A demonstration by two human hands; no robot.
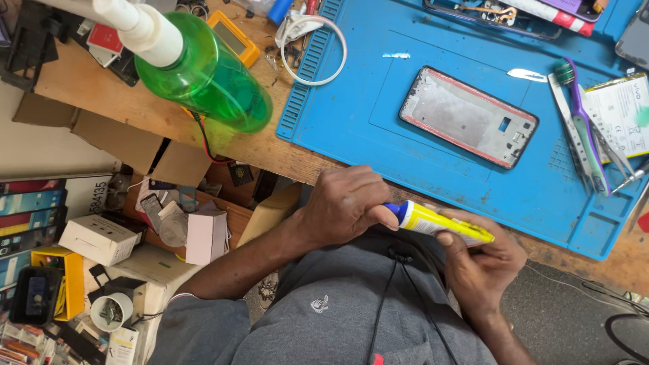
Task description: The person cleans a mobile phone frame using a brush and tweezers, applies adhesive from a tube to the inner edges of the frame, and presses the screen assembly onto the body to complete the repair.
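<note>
A worn wooden table [101, 94] is seen from above, most of its surface covered by a blue work mat [351, 115]. Below its edge, cardboard flaps [122, 138] and small white boxes [98, 238] are crowded onto lower shelves. Dark grey floor [561, 304] is lit by even daylight.

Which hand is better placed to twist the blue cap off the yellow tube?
Left hand, probably: it pinches the blue cap, while the right hand grips the yellow tube.
</note>
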